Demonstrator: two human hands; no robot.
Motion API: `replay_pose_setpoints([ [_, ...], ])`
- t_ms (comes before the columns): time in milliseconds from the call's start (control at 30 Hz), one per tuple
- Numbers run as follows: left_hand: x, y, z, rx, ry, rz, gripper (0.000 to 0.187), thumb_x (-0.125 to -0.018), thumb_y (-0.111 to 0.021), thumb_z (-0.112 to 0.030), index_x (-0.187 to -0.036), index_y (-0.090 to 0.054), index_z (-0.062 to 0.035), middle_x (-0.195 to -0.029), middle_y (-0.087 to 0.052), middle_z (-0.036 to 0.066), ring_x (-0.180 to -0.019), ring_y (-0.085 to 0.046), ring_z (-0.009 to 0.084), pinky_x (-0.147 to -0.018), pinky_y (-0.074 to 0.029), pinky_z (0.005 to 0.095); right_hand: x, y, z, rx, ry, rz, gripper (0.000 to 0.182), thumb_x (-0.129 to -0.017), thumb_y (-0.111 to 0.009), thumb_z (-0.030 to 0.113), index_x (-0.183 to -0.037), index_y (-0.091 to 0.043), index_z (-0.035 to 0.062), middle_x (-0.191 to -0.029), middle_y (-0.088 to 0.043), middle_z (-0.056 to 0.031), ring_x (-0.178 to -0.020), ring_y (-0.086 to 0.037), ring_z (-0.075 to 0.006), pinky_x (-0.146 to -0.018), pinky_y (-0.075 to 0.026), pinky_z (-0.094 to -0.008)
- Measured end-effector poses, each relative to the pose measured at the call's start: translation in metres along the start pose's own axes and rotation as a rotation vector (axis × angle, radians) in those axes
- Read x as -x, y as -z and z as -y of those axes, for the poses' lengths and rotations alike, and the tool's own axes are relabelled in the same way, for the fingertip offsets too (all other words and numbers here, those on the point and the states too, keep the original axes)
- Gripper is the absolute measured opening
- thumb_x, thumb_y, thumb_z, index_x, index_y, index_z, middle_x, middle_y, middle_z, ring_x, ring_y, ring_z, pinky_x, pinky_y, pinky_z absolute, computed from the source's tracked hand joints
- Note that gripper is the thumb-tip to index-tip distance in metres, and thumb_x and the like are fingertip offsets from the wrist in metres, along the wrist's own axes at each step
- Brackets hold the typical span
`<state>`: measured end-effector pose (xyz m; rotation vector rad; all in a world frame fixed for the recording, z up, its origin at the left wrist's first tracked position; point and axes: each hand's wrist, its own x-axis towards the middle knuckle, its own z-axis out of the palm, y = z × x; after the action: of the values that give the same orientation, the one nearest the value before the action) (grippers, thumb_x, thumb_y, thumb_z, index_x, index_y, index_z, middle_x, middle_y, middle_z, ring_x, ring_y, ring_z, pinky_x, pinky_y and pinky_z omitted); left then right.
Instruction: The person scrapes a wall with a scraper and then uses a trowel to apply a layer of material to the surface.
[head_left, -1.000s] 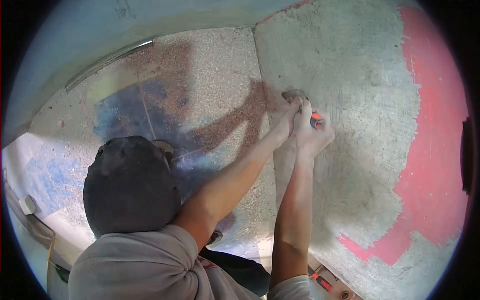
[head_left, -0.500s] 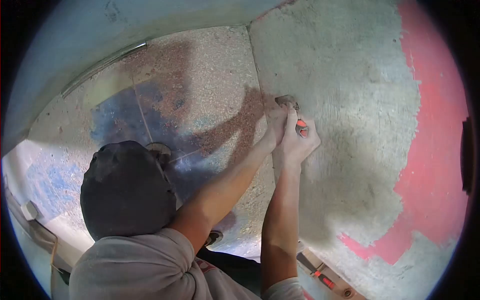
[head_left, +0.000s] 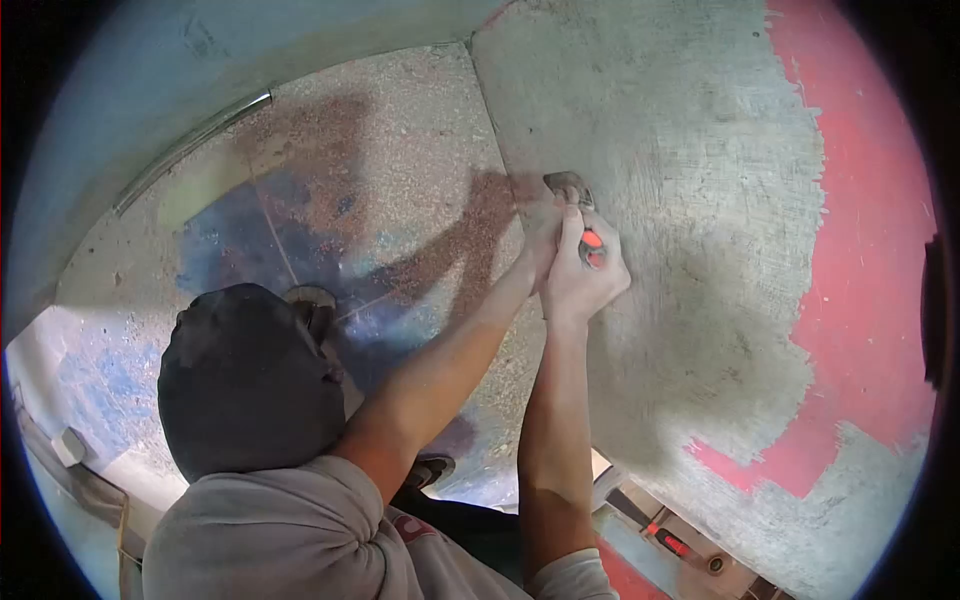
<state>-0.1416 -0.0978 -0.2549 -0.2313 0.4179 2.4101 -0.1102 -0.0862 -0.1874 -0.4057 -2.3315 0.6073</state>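
A scraper with a dark metal head point(head_left: 568, 186) and a red-and-black handle lies against the grey-green scraped wall, near the corner line. My right hand point(head_left: 588, 272) is wrapped round its handle, whose red end point(head_left: 592, 241) shows between the fingers. Pressed close beside it, my left hand point(head_left: 543, 240) has its fingers at the neck of the scraper, partly hidden by the right hand. Both forearms reach up from the lower middle. The wall point(head_left: 700, 200) shows scratch marks, with pink paint point(head_left: 870, 260) along its right side.
A dark cap point(head_left: 250, 385) and a grey shirt point(head_left: 270, 535) fill the lower left. Below is a speckled floor point(head_left: 410, 110) with blue patches. Another red-and-black handled tool point(head_left: 668, 540) lies at the bottom right, near a round item point(head_left: 715, 565). A metal strip point(head_left: 195, 150) runs upper left.
Both hands and the scraper have shifted slightly up and left in the view. The wall's corner and pink edge have also shifted left, and more shows around the lower-right tool.
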Motion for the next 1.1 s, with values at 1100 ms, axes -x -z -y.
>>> replay_pose_setpoints([
  [1100,0.021,-0.006,0.027,-0.156,0.001,0.171,0.049,-0.11,-0.036,-0.047,-0.124,-0.06,-0.0072,-0.112,-0.064,0.006,-0.103,-0.062,0.0164,-0.093,-0.052,0.0332,0.017,0.031,-0.006,-0.063,-0.197,-0.118,0.012,-0.088,-0.079,0.007,-0.09,-0.071,-0.0019,-0.092,-0.074,-0.0121,-0.084,-0.07,-0.0209,-0.079,-0.055,-0.0337],
])
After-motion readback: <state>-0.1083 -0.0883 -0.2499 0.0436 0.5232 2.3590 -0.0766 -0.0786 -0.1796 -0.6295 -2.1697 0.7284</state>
